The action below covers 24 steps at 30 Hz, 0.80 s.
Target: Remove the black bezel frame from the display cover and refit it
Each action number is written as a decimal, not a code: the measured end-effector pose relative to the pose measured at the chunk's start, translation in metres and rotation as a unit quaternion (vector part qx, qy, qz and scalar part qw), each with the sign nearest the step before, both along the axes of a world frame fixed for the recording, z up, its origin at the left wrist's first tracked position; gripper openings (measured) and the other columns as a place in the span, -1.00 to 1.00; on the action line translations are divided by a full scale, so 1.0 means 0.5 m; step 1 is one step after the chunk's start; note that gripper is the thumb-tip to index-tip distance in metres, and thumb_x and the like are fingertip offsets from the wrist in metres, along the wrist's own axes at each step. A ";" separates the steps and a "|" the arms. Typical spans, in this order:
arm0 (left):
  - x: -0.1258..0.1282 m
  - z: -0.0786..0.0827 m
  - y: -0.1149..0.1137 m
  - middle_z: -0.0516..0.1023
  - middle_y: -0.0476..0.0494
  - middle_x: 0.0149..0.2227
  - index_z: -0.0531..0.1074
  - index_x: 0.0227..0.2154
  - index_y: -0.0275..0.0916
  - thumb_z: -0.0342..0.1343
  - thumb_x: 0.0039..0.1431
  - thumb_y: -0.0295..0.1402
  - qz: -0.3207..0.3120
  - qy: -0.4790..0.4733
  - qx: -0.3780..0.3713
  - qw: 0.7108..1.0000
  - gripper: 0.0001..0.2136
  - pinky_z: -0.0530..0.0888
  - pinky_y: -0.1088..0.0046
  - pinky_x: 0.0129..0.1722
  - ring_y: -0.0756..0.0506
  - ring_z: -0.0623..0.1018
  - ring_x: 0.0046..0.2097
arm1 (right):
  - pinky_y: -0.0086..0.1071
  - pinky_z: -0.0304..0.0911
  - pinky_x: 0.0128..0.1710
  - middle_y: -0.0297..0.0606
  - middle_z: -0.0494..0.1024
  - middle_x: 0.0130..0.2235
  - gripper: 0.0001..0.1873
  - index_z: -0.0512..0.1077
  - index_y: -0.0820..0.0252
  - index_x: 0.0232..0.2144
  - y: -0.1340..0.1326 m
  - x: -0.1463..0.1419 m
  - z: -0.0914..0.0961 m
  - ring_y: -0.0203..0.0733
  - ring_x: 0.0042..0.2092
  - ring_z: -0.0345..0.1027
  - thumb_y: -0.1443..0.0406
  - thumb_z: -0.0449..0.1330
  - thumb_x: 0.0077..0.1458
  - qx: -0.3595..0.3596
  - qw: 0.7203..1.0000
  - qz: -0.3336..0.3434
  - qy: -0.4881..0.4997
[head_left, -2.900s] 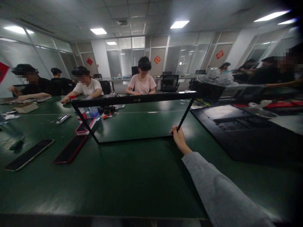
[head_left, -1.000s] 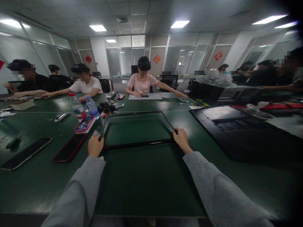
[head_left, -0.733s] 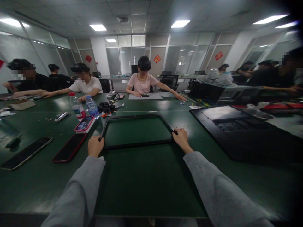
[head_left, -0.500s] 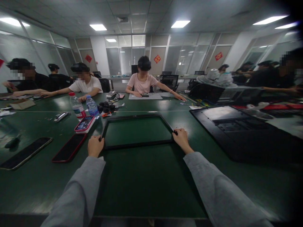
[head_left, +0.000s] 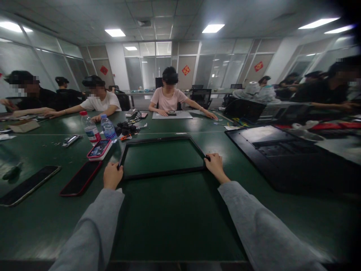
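Observation:
A thin black rectangular bezel frame, like a laptop screen surround, is spread between my two hands over the green table. Its middle is open and the tabletop shows through. My left hand is closed on the bezel's left side near the lower corner. On the opposite side my right hand grips the right edge, thumb and fingers around it. Whether the bezel rests on the table or hangs just above it, I cannot tell.
Left of the bezel lie a red-edged phone, a pink-cased phone and a dark phone. Two bottles stand behind them. A large black panel lies at right. Across the table sits a person in pink.
The whole view has shifted very slightly. My hands keep the same hold on the bezel, which has barely moved.

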<state>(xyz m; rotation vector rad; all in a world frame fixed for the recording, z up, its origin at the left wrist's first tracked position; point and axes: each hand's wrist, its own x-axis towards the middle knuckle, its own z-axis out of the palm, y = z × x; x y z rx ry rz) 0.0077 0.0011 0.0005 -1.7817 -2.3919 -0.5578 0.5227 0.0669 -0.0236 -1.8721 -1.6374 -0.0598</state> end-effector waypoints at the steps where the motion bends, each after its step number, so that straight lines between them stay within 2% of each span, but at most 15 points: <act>1: 0.001 0.001 -0.001 0.49 -0.38 -0.05 0.53 0.01 -0.31 -0.07 0.27 -0.23 -0.001 0.002 0.001 1.000 -0.59 0.45 0.30 -0.04 -0.24 0.52 -0.02 | -0.08 0.18 0.07 0.04 0.41 -0.10 -0.62 0.54 0.30 -0.08 0.000 -0.001 0.000 0.08 0.00 0.24 0.28 0.08 0.11 -0.001 1.000 -0.001 -0.002; 9: -0.001 -0.001 0.001 0.47 -0.42 0.00 0.49 0.06 -0.38 -0.07 0.28 -0.22 -0.002 -0.009 -0.002 1.000 -0.56 0.44 0.26 -0.01 -0.27 0.51 0.00 | -0.09 0.21 0.03 0.04 0.40 -0.09 -0.63 0.54 0.28 -0.09 0.003 0.000 -0.001 0.09 -0.01 0.25 0.27 0.10 0.12 -0.008 1.000 -0.010 0.008; 15: 0.010 0.010 -0.005 0.46 -0.39 -0.02 0.50 0.04 -0.31 -0.07 0.29 -0.22 -0.001 -0.045 0.004 0.999 -0.59 0.46 0.23 -0.05 -0.27 0.52 -0.04 | -0.08 0.19 0.07 0.01 0.43 -0.11 -0.66 0.53 0.25 -0.11 0.006 0.005 -0.002 0.06 -0.03 0.28 0.25 0.10 0.11 0.011 0.999 0.000 0.032; 20: 0.028 0.032 -0.012 0.40 -0.33 0.04 0.44 0.10 -0.25 -0.05 0.30 -0.21 0.009 -0.099 0.099 0.990 -0.60 0.47 0.23 -0.06 -0.23 0.54 -0.07 | -0.09 0.22 0.01 -0.01 0.51 -0.12 -0.62 0.43 0.23 -0.04 0.001 -0.003 0.011 0.02 -0.06 0.34 0.26 0.04 0.12 0.026 0.996 0.011 0.089; 24: 0.042 0.053 -0.021 0.38 -0.33 0.04 0.38 0.14 -0.29 -0.06 0.32 -0.20 -0.010 -0.116 0.208 0.971 -0.58 0.47 0.25 -0.02 -0.21 0.52 -0.03 | -0.19 0.28 -0.13 -0.12 0.54 -0.25 -0.55 0.30 0.25 0.07 -0.009 -0.015 0.027 -0.06 -0.23 0.40 0.26 -0.02 0.15 0.021 0.984 0.023 0.175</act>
